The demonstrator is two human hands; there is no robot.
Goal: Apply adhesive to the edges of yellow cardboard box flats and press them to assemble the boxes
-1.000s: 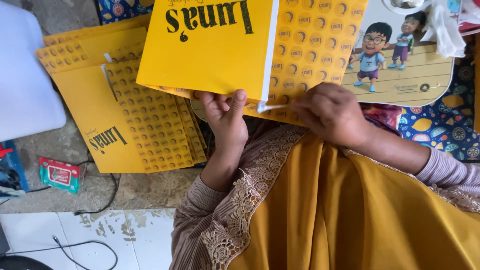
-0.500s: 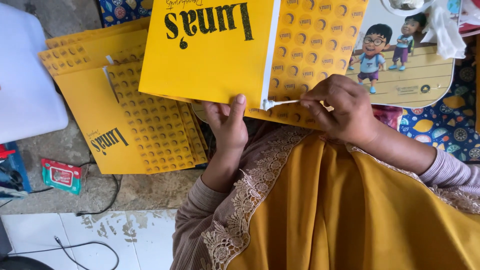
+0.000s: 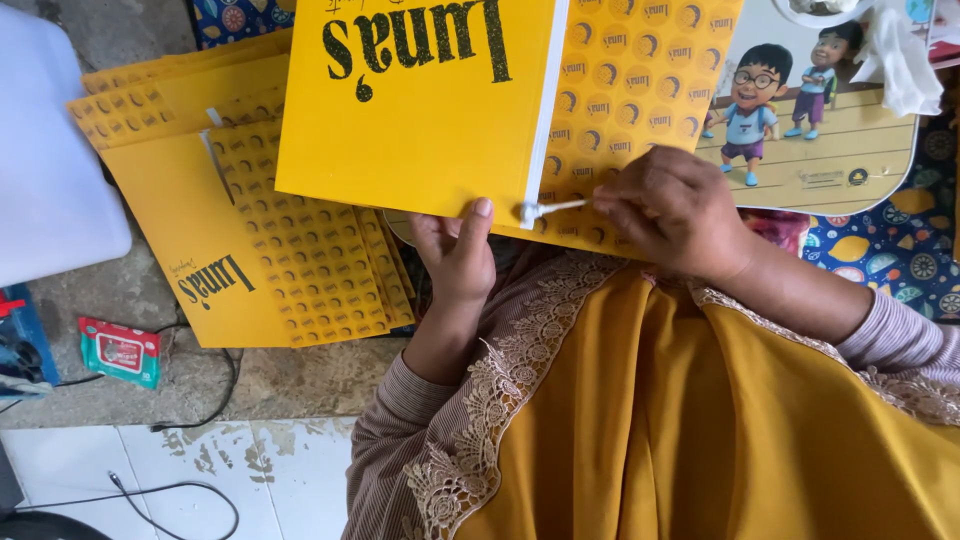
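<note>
My left hand holds the near edge of a flat yellow cardboard box piece, thumb on top of its plain panel with black lettering. A white strip runs along the fold, with a patterned yellow panel to its right. My right hand pinches a thin white stick with a white blob at its tip, the tip touching the near end of the white strip. My ochre garment with lace trim fills the lower right.
A stack of flattened yellow box pieces lies to the left on the concrete floor. A cartoon-printed tray sits at the upper right with a white rag. A small green-and-red packet, black cables and a white object are at left.
The box piece has shifted slightly, and my right hand has drawn the stick's tip along to the near end of the white strip. My left hand keeps its hold.
</note>
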